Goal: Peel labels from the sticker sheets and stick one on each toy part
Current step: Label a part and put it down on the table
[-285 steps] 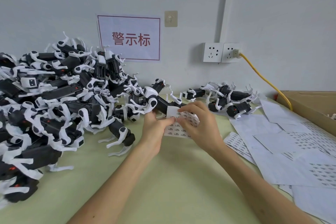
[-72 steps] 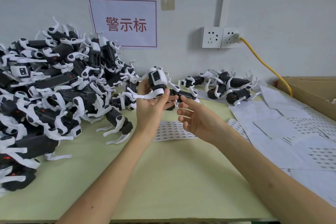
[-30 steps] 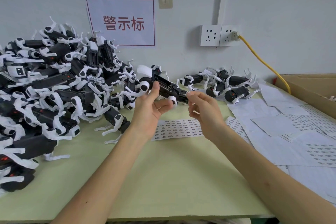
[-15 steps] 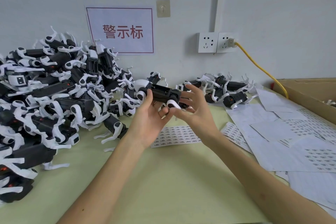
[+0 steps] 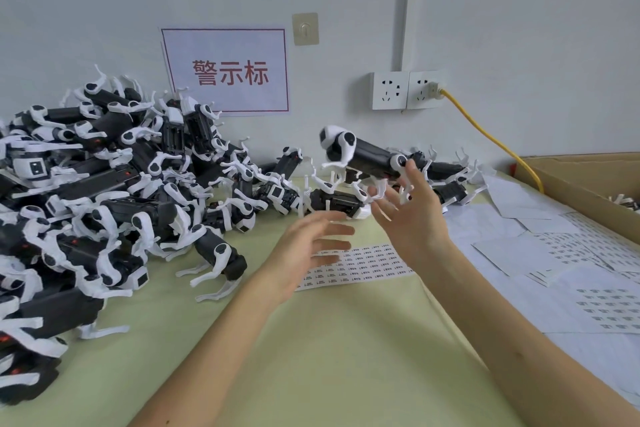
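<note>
A black toy part (image 5: 367, 156) with white legs hangs tilted in the air above the table's back, just past the fingertips of my right hand (image 5: 412, 218). That hand is spread with straight fingers and grips nothing; one fingertip is at the toy's near end. My left hand (image 5: 304, 250) is blurred, its fingers loose and empty, hovering over the left end of a sticker sheet (image 5: 367, 263) that lies flat on the green table. Another toy part (image 5: 332, 199) lies on the table behind the hands.
A big heap of black and white toy parts (image 5: 104, 184) fills the left side. A small group of parts (image 5: 446, 180) sits at the back right. Loose sticker sheets (image 5: 554, 253) cover the right side beside a cardboard box (image 5: 581, 191). A yellow cable (image 5: 491, 139) runs from the wall socket.
Both hands held the toy part half a second ago; now they have let go and spread, and the part is higher and further right, off the palms. My left hand has dropped toward the sheet.
</note>
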`<state>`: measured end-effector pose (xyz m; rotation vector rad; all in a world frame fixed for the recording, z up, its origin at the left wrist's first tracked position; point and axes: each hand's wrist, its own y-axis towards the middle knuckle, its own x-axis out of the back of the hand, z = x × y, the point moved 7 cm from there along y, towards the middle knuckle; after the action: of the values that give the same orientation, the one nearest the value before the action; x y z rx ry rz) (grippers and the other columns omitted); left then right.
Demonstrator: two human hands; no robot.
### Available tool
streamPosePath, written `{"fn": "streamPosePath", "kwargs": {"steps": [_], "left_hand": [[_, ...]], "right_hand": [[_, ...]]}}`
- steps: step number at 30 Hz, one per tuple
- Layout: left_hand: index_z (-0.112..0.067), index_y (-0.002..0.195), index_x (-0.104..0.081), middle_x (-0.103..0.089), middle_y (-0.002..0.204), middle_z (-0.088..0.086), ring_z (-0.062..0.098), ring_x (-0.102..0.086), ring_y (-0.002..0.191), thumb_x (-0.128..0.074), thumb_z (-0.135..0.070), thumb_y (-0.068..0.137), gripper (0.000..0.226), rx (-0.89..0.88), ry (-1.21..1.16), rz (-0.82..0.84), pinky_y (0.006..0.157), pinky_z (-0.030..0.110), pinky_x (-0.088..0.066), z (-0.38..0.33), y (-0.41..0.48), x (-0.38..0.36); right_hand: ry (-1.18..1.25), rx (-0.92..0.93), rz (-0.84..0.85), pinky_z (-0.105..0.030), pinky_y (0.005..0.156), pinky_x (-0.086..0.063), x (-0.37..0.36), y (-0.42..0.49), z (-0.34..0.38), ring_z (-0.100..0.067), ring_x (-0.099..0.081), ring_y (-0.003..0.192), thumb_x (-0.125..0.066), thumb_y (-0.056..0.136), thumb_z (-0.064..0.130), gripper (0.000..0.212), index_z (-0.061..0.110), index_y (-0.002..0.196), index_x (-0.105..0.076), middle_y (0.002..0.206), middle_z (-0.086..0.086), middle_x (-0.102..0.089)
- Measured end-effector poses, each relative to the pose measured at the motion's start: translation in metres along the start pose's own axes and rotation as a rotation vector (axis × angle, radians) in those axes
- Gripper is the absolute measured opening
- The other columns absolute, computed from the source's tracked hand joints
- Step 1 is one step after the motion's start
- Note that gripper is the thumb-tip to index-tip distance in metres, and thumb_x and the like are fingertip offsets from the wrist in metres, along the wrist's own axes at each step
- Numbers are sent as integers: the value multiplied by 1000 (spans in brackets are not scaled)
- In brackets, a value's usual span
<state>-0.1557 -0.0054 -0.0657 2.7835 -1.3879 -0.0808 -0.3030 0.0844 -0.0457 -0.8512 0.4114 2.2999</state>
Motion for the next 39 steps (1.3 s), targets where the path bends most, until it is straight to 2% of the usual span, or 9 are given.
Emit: {"fn": "streamPosePath", "kwargs": {"steps": [4,8,13,17,21,25,29,32,39], "left_hand": [[-10,120,-66,-74,110,17,30,-70,93,-37,-47,106,49,114,-359,-26,84,42,-50,3,3,10],[-11,117,-68,-69,100,9,25,-64,84,-44,-62,96,60,150,-187,131,75,37,-48,3,0,-4],[-16,134,-67,-68,133,13,38,-58,130,-51,-53,99,53,76,-56,170,119,57,-34,4,-1,-9],[-15,121,-72,-74,118,17,30,-69,115,-57,-54,90,52,-8,-83,96,114,50,-43,-2,-1,-5],[-14,116,-72,-77,112,10,18,-72,106,-55,-57,85,55,-75,-179,-92,98,36,-50,-7,2,10],[-13,117,-71,-76,111,10,22,-70,107,-56,-59,81,61,-104,-296,-213,94,34,-53,-9,5,25],[-16,109,-77,-77,105,13,28,-73,102,-55,-64,93,55,-188,-138,-228,93,39,-55,-12,4,22],[-25,98,-78,-79,96,5,18,-74,92,-53,-53,101,38,-243,-54,-221,84,33,-56,-12,3,18],[-15,111,-73,-79,101,0,13,-74,99,-53,-49,99,40,-300,-17,-217,79,20,-55,-18,0,15]], "right_hand": [[-28,-20,65,-29,77,-55,-8,-1,-2,-19,-68,80,-73,88,44,45,16,122,-64,95,-4,-73],[-386,-24,143,-39,95,-51,-21,-5,-19,-31,-68,99,-74,82,51,61,7,123,-64,110,-16,-71],[-449,22,122,-43,102,-53,-23,-7,-21,-27,-68,114,-81,74,55,72,14,129,-59,121,-9,-72],[-534,147,99,-29,84,-48,-25,-6,-9,-2,-69,95,-72,77,55,55,19,117,-64,97,15,-73],[-446,266,-48,-33,83,-44,-10,-3,10,-11,-64,86,-61,96,25,10,19,99,-69,88,6,-73],[-488,253,110,-32,78,-44,-20,-2,12,-11,-60,84,-59,90,18,15,20,79,-69,85,4,-69],[-623,185,362,-26,76,-49,-40,-10,-11,-12,-64,95,-59,84,24,9,18,83,-66,90,3,-67],[-659,208,399,-26,77,-50,-47,-16,-17,-14,-64,92,-60,88,23,8,18,82,-62,87,3,-65],[-725,247,360,-32,83,-50,-45,-18,-14,-18,-63,93,-60,101,16,16,17,86,-65,89,-2,-65]]}}
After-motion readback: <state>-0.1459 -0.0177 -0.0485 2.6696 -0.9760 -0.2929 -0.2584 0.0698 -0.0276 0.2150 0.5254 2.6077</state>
